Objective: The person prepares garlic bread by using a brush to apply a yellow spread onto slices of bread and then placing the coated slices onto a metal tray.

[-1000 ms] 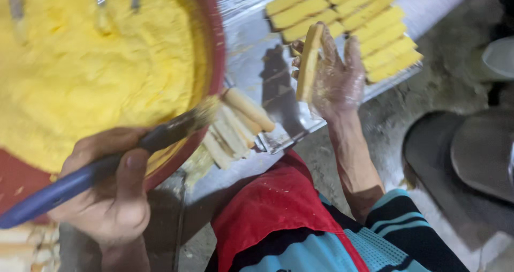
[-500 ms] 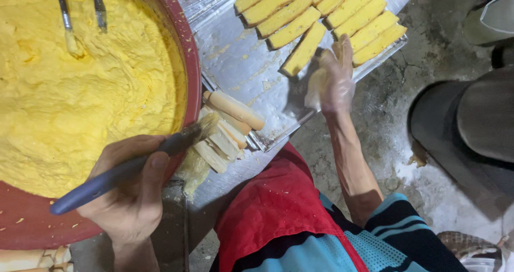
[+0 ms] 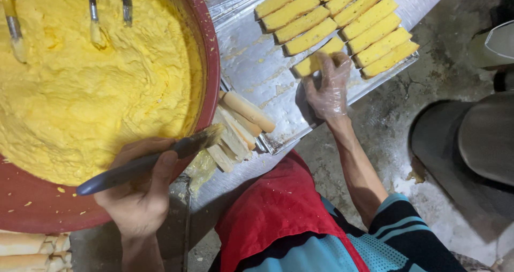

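Note:
My left hand (image 3: 140, 193) grips a dark-handled pastry brush (image 3: 143, 163) whose bristles rest at the rim of a big red bowl (image 3: 210, 63) full of yellow batter (image 3: 91, 85). My right hand (image 3: 327, 87), in a clear plastic glove, presses a yellow-coated bread stick (image 3: 317, 58) down on a metal tray (image 3: 257, 74), at the near end of two rows of coated sticks (image 3: 353, 23). Several plain bread sticks (image 3: 241, 123) lie between the bowl and the tray.
Three more brushes (image 3: 94, 15) stand in the batter at the bowl's far side. Plain bread sticks (image 3: 29, 250) sit stacked at bottom left. A red apron (image 3: 278, 218) covers my lap. Dark round containers (image 3: 471, 138) stand on the floor at right.
My right hand carried a coated stick from above the tray down onto it, beside the rows. My left hand with the brush stayed at the bowl's rim.

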